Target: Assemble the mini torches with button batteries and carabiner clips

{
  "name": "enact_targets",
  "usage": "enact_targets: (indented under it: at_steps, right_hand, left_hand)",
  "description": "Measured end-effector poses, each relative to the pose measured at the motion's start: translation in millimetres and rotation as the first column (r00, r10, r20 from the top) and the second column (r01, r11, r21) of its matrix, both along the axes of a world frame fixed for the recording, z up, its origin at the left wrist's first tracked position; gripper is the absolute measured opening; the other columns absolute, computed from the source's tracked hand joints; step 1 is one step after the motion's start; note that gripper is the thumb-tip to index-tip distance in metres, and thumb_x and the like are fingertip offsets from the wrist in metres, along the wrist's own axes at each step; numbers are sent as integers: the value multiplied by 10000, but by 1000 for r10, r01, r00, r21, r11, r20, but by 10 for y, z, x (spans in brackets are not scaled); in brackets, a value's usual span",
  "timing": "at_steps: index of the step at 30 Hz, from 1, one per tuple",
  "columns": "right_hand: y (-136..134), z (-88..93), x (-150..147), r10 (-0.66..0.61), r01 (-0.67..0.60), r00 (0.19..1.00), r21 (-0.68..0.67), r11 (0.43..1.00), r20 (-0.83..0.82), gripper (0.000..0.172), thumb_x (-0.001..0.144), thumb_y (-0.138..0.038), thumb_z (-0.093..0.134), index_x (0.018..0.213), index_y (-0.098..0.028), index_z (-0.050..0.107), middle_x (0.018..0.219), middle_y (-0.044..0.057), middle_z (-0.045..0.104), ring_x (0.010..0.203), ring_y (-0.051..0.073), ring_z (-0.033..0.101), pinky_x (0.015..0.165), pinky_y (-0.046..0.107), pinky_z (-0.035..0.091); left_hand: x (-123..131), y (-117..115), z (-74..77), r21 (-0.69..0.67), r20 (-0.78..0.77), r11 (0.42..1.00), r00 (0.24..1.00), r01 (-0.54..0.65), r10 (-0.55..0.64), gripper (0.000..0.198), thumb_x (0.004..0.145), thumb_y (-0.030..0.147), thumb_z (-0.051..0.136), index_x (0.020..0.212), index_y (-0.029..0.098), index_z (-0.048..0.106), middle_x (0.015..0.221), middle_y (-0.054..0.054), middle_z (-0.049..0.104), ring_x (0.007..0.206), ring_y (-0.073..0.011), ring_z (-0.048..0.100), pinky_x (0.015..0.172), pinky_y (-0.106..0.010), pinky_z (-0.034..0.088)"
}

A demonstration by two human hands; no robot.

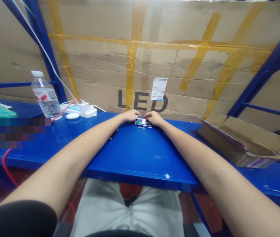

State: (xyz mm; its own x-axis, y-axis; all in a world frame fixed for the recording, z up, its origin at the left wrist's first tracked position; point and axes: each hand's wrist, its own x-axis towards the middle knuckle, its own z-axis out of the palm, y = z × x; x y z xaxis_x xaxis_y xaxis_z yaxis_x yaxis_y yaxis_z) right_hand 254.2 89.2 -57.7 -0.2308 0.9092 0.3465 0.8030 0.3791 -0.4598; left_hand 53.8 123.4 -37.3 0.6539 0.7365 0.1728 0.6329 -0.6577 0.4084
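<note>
A row of slim, shiny sticks that look like pens [143, 122], in purple, green and silver, lies side by side at the far part of the blue table [130, 154]. My left hand [131, 115] is at their upper left, its fingers bent in and touching the row. From the right, my right hand [154, 118] curls over their other end, with the thumb and fingertips close together. Both sets of fingertips are small and partly hidden. Several tiny silvery pieces show along the near side of the row. A black pen [113, 134] rests beside my left forearm.
A water bottle [45, 95] and a white power strip [88, 113] with cables stand on the left. An open cardboard box [243, 158] sits on the right. Behind is a large taped carton [105, 72] marked LED. A white round spot [167, 176] is near the front edge.
</note>
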Motion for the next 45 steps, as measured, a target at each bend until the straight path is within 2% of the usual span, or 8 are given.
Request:
enact_targets:
  at_steps: [7, 14, 22, 32, 38, 45]
  right_hand:
    - [7, -17, -18, -10, 10, 999, 4, 1000, -38, 244, 833, -91, 588, 950, -144, 795, 995, 87, 778, 926, 195, 703, 893, 285, 522]
    - [-72, 10, -6, -31, 31, 999, 4, 1000, -25, 287, 840, -78, 546, 965, -157, 793, 1029, 75, 776, 980, 201, 696, 931, 287, 509]
    - [-129, 0, -11, -28, 28, 1000, 25, 999, 0, 367, 840, -46, 497, 1018, -172, 792, 1076, 68, 774, 1028, 204, 693, 960, 293, 500]
    - [-148, -5, -39, -51, 51, 998, 10, 999, 23, 494, 723, 25, 458, 1044, -163, 783, 1070, 75, 774, 1027, 200, 699, 928, 256, 506]
    - [-145, -12, -47, -34, 32, 998, -31, 999, -54, 545, 686, 47, 449, 1093, -143, 756, 1105, 92, 767, 1076, 198, 698, 953, 261, 508]
    - [-117, -47, -57, -42, 37, 995, -56, 998, -90, 568, 716, 68, 446, 1207, -96, 679, 1166, 131, 745, 1130, 191, 680, 966, 257, 488]
  left_hand:
    - [-21, 1, -31, -19, 72, 1000, 997, 3, -2, 412, 823, 154, 467, 1119, 170, 753, 1227, -80, 718, 1120, -220, 638, 993, -280, 441]
    - [28, -53, -40, 9, 45, 1000, 999, 7, -8, 386, 855, 212, 468, 1112, 184, 754, 1206, -77, 722, 1087, -235, 637, 945, -287, 455]
    - [69, -46, -35, 41, -18, 999, 999, 32, -31, 424, 849, 165, 412, 1114, 181, 742, 1239, -66, 705, 1116, -213, 622, 947, -269, 441]
    - [60, -31, -45, 53, -38, 998, 999, 35, -33, 391, 849, 198, 415, 1048, 193, 752, 1199, -64, 720, 1074, -205, 632, 914, -254, 437]
    - [69, 6, -66, 62, -60, 996, 997, 59, -56, 368, 825, 189, 415, 959, 171, 757, 1105, -74, 738, 979, -205, 641, 844, -262, 446]
    - [67, 18, -73, 15, 10, 999, 999, 35, -35, 401, 839, 182, 400, 1064, 185, 732, 1260, -58, 697, 1116, -192, 615, 950, -242, 421]
